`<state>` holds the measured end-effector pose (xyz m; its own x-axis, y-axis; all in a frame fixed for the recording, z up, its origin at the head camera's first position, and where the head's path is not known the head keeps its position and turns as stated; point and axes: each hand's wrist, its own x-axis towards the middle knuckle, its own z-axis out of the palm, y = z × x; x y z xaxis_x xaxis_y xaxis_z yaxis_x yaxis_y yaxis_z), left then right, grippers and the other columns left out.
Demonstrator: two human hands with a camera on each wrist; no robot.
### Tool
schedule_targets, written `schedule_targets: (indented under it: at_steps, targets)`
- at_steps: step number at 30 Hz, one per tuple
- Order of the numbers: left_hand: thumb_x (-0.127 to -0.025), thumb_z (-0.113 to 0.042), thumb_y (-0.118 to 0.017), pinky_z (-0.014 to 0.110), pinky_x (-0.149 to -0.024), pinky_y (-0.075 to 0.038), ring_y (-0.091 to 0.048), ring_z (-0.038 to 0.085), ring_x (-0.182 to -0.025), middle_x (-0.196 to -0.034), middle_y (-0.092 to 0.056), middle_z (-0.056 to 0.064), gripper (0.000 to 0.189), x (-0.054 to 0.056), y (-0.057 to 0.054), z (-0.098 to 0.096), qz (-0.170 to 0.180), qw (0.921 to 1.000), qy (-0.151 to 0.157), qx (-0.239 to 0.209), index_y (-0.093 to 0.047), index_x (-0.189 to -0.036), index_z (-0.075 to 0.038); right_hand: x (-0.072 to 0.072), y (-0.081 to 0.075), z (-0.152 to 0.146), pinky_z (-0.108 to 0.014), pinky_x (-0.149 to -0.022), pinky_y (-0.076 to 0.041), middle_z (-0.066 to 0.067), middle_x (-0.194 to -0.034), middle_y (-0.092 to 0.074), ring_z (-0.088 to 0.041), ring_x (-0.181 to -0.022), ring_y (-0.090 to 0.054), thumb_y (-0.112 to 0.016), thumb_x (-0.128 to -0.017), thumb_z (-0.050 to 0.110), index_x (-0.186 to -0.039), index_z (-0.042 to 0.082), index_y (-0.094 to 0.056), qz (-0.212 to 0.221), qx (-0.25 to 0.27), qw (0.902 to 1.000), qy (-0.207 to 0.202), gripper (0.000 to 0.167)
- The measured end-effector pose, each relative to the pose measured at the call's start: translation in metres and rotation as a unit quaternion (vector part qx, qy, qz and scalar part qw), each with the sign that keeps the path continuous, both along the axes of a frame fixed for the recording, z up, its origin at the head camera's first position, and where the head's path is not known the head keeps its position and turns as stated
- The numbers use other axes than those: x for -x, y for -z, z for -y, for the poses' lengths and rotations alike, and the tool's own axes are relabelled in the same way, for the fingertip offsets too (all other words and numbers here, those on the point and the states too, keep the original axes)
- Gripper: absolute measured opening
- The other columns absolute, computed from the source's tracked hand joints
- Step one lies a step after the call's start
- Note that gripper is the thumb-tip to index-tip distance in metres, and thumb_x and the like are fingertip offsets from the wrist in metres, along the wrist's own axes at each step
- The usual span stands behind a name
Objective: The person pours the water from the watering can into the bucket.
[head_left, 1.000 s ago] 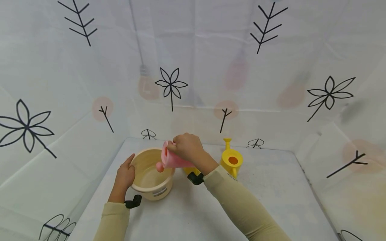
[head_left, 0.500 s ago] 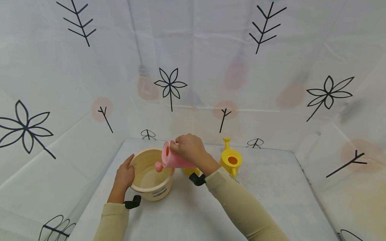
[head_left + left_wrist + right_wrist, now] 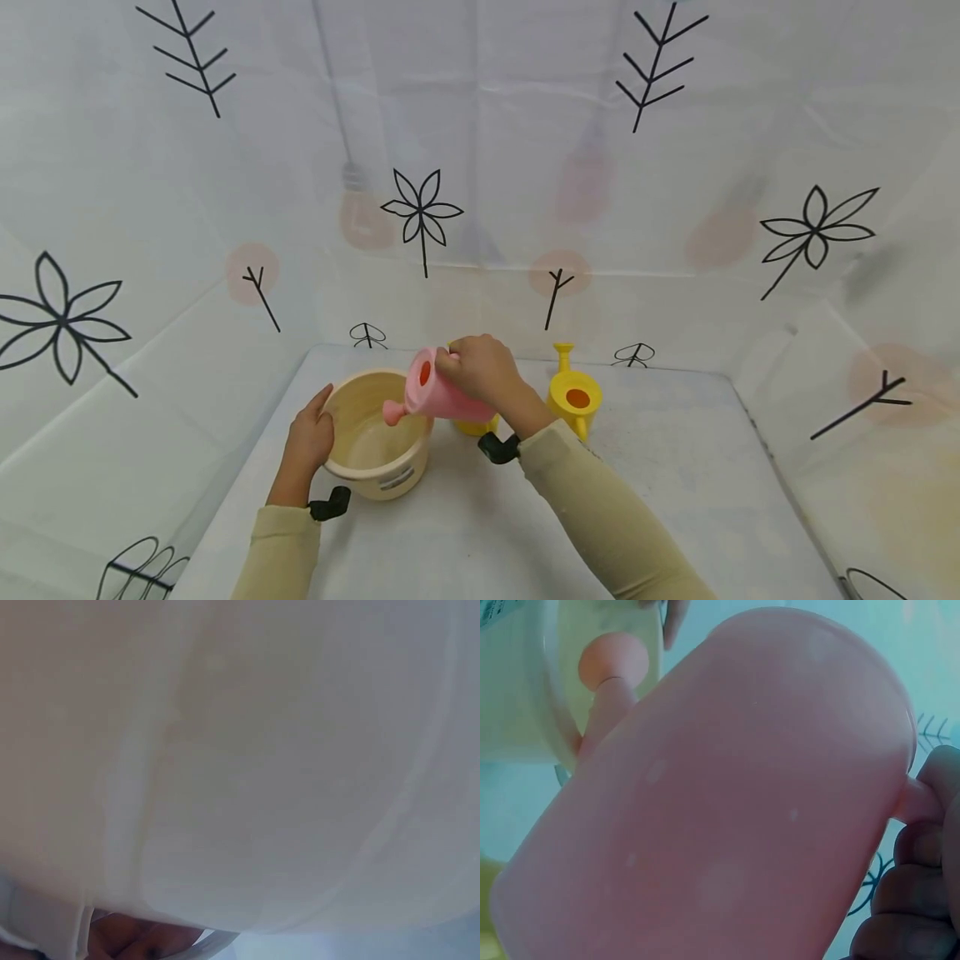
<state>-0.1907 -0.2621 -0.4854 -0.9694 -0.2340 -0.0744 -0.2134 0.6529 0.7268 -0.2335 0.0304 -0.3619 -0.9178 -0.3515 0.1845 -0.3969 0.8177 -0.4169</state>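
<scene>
My left hand [image 3: 310,433] grips the left rim of a cream plastic bucket [image 3: 369,487] standing on the table. In the left wrist view the bucket's wall [image 3: 285,772] fills most of the picture, with some fingers [image 3: 146,939] at the bottom edge. Curled round the handle of a pink toy watering can [image 3: 448,402], my right hand [image 3: 483,367] holds it tilted at the bucket's right side. Its round spout head [image 3: 613,661] points left and down over the bucket's opening. The red-orange hole on its top faces left.
An upright yellow watering can [image 3: 558,390] stands to the right, its spout toward the back. Another yellow thing [image 3: 474,428] is mostly hidden behind the pink can and my right hand. A patterned white cloth [image 3: 480,308] rises behind the white table [image 3: 600,508].
The pink watering can and my right hand have shifted slightly right, and the can has turned so its top hole shows more. My left hand and the bucket have stayed in place.
</scene>
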Motion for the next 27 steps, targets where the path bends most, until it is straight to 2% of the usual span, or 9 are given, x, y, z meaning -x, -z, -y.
schedule_targets:
  at_steps: [5,12,18,27]
  targets:
    - [-0.097,-0.013,-0.026,0.058,-0.103,-0.038,-0.043,0.043,-0.130,-0.152,-0.035,0.024,0.056,0.001,0.000,-0.001,-0.003,1.0000,0.000,0.001,-0.030,-0.153,-0.016,0.003,0.006,-0.004,-0.027,-0.052,-0.031,0.004,-0.054,-0.039,-0.016,-0.057,-0.044,-0.042,-0.092,0.040,-0.056,0.015,-0.048,0.012,0.017,0.9998,0.007,0.044]
    - [-0.098,-0.013,-0.026,0.057,-0.102,-0.038,-0.046,0.042,-0.127,-0.152,-0.035,0.024,0.056,0.000,-0.001,-0.001,-0.003,1.0000,0.000,0.000,-0.030,-0.153,-0.016,0.003,0.013,-0.010,-0.027,-0.054,-0.034,0.003,-0.056,-0.042,-0.017,-0.061,-0.047,-0.043,-0.093,0.042,-0.057,0.015,-0.050,0.039,0.048,0.9979,0.020,0.046]
    - [-0.098,-0.014,-0.025,0.057,-0.101,-0.039,-0.047,0.041,-0.125,-0.153,-0.035,0.024,0.056,0.000,-0.001,-0.001,0.000,1.0000,0.001,0.000,-0.029,-0.154,-0.017,0.003,0.019,-0.015,-0.027,-0.055,-0.036,0.002,-0.055,-0.041,-0.017,-0.059,-0.045,-0.044,-0.093,0.041,-0.058,0.013,-0.049,0.043,0.072,0.9961,0.027,0.045]
    - [-0.097,-0.014,-0.024,0.056,-0.100,-0.040,-0.050,0.041,-0.120,-0.153,-0.034,0.025,0.057,-0.001,-0.001,-0.001,0.004,1.0000,0.001,0.004,-0.028,-0.154,-0.017,0.002,0.034,-0.025,-0.026,-0.054,-0.035,0.003,-0.053,-0.036,-0.016,-0.058,-0.043,-0.044,-0.095,0.040,-0.056,0.013,-0.047,0.050,0.141,0.9879,0.039,0.047]
